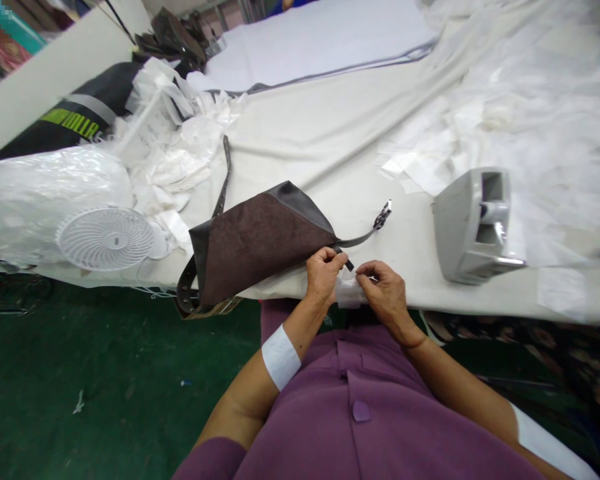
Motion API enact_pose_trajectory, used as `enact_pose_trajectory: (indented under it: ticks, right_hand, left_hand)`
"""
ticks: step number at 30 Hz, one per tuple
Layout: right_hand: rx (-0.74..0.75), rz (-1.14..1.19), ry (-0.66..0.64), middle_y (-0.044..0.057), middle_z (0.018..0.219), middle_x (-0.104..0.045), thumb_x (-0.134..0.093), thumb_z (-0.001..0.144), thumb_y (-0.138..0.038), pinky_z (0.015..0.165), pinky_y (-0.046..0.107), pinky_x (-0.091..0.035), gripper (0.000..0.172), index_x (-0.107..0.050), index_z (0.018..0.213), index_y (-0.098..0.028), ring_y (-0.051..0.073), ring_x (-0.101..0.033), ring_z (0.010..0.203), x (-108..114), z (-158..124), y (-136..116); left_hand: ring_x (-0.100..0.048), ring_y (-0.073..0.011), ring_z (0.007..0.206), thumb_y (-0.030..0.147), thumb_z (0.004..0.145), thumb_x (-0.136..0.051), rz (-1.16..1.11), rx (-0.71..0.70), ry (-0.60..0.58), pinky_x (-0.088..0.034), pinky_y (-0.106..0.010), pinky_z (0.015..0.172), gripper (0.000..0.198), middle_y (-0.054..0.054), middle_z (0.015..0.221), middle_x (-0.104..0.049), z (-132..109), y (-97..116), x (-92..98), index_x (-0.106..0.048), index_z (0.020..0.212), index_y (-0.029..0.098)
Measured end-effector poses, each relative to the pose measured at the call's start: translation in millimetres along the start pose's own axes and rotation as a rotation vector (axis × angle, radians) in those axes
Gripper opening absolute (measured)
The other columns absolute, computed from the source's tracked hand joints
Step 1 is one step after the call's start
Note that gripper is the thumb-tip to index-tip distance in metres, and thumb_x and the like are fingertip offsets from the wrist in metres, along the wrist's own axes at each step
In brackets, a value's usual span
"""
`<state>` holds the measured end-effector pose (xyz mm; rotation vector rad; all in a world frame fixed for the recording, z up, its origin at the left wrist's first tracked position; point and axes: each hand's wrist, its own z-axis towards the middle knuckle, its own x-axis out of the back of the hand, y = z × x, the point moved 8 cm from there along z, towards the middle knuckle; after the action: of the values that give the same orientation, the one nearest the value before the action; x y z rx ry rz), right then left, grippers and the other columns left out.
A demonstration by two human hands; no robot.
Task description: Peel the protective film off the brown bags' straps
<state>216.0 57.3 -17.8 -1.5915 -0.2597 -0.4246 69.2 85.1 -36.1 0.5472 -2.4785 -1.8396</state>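
- Our left hand (324, 272) pinches the brown bag (260, 247) at its corner; the bag lies leftward along the table (330, 140) edge.
- Our right hand (386, 288), just beside, seems to pinch a white paper scrap (349, 295).
- The strap (361, 237) runs up-right from the left grip.

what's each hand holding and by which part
The left hand pinches the brown bag at its strap corner; the right hand pinches a white paper scrap by its edge.

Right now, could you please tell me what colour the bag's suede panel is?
The suede panel is dark brown, clearest in the head view.
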Motion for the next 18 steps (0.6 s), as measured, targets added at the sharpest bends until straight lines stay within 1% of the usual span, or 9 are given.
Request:
enact_pose_trajectory:
  ticks: [4,11,14,18]
  right_hand:
    - [-0.024,0.014,0.002,0.001,0.076,-0.064,-0.055,0.074,-0.022,0.061,0.027,-0.044,0.009,-0.064,0.077,-0.020,0.014,-0.054,0.061,-1,1,1]
    - [-0.058,0.044,0.034,0.002,0.076,-0.065,-0.057,0.073,-0.024,0.062,0.027,-0.043,0.012,-0.065,0.081,-0.019,0.014,-0.054,0.060,2,3,6]
    - [-0.081,0.050,0.028,0.001,0.073,-0.065,-0.059,0.073,-0.026,0.061,0.027,-0.042,0.015,-0.067,0.083,-0.019,0.014,-0.054,0.060,1,4,9]
    - [-0.140,0.076,0.030,-0.001,0.067,-0.062,-0.061,0.071,-0.029,0.057,0.026,-0.039,0.018,-0.069,0.082,-0.018,0.012,-0.049,0.054,-3,5,14]
  left_hand:
    - [-0.035,-0.0068,0.051,0.027,0.063,-0.069,0.029,0.011,-0.003,-0.030,-0.021,0.054,0.028,0.006,0.052,-0.041,-1,-2,1.8,-0.044,0.055,0.018]
    - [-0.034,-0.0067,0.050,0.026,0.063,-0.069,0.062,0.021,-0.045,-0.028,-0.022,0.053,0.027,0.006,0.051,-0.041,-5,-8,6.9,-0.045,0.055,0.017]
    - [-0.033,-0.0066,0.050,0.026,0.063,-0.069,0.077,0.021,-0.068,-0.028,-0.022,0.052,0.027,0.007,0.050,-0.040,-4,-7,7.6,-0.045,0.054,0.017]
    - [-0.032,-0.0060,0.047,0.026,0.060,-0.069,0.124,0.049,-0.094,-0.026,-0.022,0.051,0.027,0.007,0.047,-0.039,-4,-7,5.7,-0.045,0.052,0.017]
